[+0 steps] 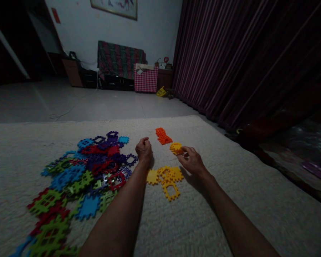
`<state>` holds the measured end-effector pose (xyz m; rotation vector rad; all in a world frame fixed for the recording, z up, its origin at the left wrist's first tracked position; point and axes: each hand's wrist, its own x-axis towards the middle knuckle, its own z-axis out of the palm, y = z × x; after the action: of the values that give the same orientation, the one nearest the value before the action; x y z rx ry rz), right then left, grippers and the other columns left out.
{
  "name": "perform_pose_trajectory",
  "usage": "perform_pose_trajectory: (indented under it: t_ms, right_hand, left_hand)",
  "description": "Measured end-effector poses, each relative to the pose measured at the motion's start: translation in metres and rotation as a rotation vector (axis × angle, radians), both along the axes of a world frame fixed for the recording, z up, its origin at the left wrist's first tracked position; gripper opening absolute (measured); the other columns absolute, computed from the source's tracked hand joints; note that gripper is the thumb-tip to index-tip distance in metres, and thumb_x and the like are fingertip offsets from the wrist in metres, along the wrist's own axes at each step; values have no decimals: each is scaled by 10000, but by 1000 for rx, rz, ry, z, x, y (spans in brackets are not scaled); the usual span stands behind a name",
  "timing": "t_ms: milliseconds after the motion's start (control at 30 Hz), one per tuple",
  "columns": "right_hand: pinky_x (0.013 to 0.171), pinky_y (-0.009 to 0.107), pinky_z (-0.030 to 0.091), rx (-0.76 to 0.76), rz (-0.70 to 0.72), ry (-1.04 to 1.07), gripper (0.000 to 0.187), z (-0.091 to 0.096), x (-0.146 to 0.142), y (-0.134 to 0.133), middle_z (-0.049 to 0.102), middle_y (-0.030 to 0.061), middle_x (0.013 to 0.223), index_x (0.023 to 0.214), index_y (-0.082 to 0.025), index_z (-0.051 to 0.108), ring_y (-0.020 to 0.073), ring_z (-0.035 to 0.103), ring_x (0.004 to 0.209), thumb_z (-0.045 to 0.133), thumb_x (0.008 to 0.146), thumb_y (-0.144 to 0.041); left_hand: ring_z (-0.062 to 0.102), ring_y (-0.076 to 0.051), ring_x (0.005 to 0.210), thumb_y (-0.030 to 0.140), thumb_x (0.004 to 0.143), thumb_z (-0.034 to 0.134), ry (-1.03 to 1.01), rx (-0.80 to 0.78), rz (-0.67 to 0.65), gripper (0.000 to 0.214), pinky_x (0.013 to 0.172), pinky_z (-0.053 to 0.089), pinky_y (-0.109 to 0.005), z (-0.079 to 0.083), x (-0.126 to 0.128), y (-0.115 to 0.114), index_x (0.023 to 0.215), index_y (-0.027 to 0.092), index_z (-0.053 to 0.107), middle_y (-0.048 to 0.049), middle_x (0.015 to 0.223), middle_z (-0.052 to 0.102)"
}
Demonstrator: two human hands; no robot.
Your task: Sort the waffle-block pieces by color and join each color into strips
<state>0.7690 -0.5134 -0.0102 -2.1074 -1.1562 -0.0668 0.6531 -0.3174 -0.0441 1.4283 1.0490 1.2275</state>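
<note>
My right hand (192, 160) has its thumb and fingers closed on a small stack of yellow interlocking plastic tiles (175, 148) low over the cream mat. My left hand (144, 148) is curled closed beside the mixed pile, its back toward me, and no tile shows in it. Between my forearms lies a group of loose yellow tiles (171, 191), some solid and some with window openings. Beyond my hands, several orange tiles (163, 136) sit in a short overlapping row. Left of my left arm spreads a heap of blue, green, red and purple tiles (88, 207).
The textured mat (256, 200) covers the floor under everything. A dark purple curtain (219, 53) hangs on the right. Across the tiled floor stand a low cabinet with a draped cloth (120, 59) and a red checked cloth (146, 79). A yellow object (162, 92) lies near them.
</note>
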Motion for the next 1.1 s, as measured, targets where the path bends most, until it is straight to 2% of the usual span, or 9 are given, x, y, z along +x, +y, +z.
perform_pose_trajectory:
  t_ms: [100,200,367,467,567,633,733,933,1100]
  right_hand:
    - [821,330,532,15,105,67,336,-3,-22,-22,629,84,1089,1105,-180,626,166,631,811,551,783,-237]
    - [865,330,515,84,136,90,310,-7,-48,-29,634,83,1119,1085,-186,627,178,629,908,525,792,-197]
    - [1010,408,405,48,321,-72,336,-4,-91,-11,656,95,1152,1098,-189,628,232,566,1111,605,764,-179]
    - [1032,470,339,-59,425,-163,328,3,-115,-1,670,80,1133,1091,-208,624,251,534,1125,642,764,-196]
    - [1022,501,319,-131,441,-194,241,5,-127,4,686,63,1058,1019,-215,633,261,534,1101,635,779,-208]
    - [1020,481,337,-107,434,-162,299,5,-122,6,681,77,1102,1072,-212,632,260,546,1115,638,773,-205]
    - [1035,439,375,-36,396,-87,454,4,-94,5,644,112,1236,1212,-202,598,255,556,1171,634,759,-196]
    - [1068,429,409,-25,132,-18,507,0,-22,-23,585,121,1331,1280,-197,563,252,536,1232,558,773,-192]
    - [1087,384,411,8,49,-14,539,-20,-13,-35,561,119,1317,1284,-163,547,232,533,1222,551,747,-217]
  left_hand:
    - [580,-142,549,288,725,479,-29,-34,-63,389,541,446,-239,4,-5,-3,978,143,737,-6,603,624]
    - [548,-112,478,288,673,505,-130,-138,-138,409,496,458,-225,4,-12,-7,987,133,716,17,587,603]
    - [566,-107,520,293,613,537,-279,-243,-170,450,523,503,-242,1,-29,-21,998,110,682,9,631,610]
    - [568,-104,533,300,601,556,-328,-289,-177,477,535,496,-241,2,-41,-30,1020,99,665,8,643,610]
    - [561,-99,534,299,590,566,-337,-310,-176,490,539,474,-233,4,-47,-38,1030,102,654,12,651,606]
    - [562,-99,539,300,598,565,-340,-297,-184,486,548,468,-235,5,-47,-42,1036,108,653,15,660,603]
    - [566,-108,541,295,625,524,-323,-268,-142,483,555,468,-244,5,-42,-43,1053,110,650,13,665,600]
    - [596,-144,549,295,682,478,-29,-12,-194,405,573,462,-260,2,-38,-44,972,132,709,-3,613,626]
    - [591,-153,535,290,708,467,42,46,-197,412,556,448,-256,3,-42,-49,980,127,729,0,568,615]
